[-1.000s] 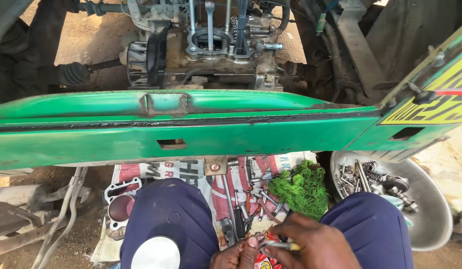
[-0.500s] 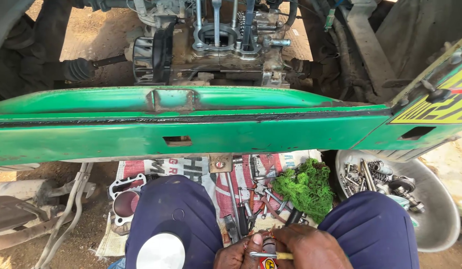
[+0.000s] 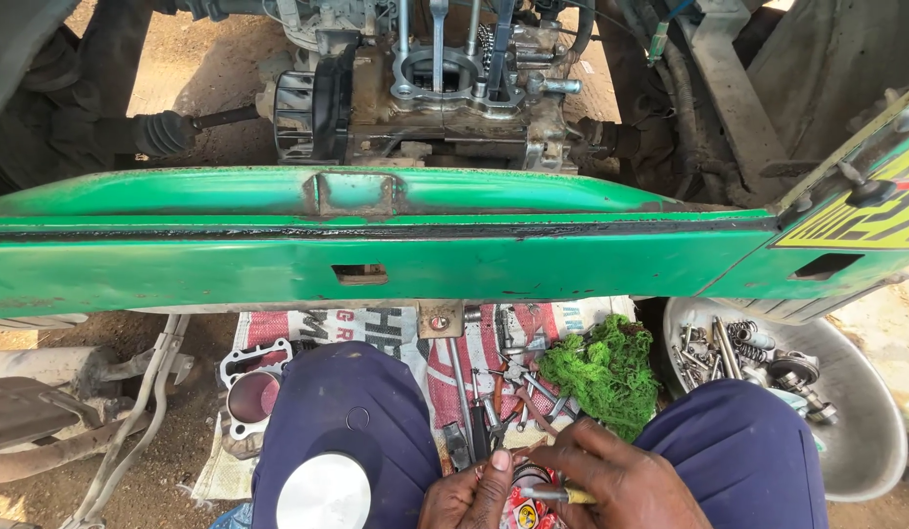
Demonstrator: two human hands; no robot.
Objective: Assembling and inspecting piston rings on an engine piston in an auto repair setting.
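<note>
Both hands met low between the knees: the right hand (image 3: pixel 621 485) pinched a thin yellow-tipped tool (image 3: pixel 557 497), the left hand (image 3: pixel 469 498) (cut off by the frame edge) gripped a small part, hard to identify, over the printed sack (image 3: pixel 415 328).
</note>
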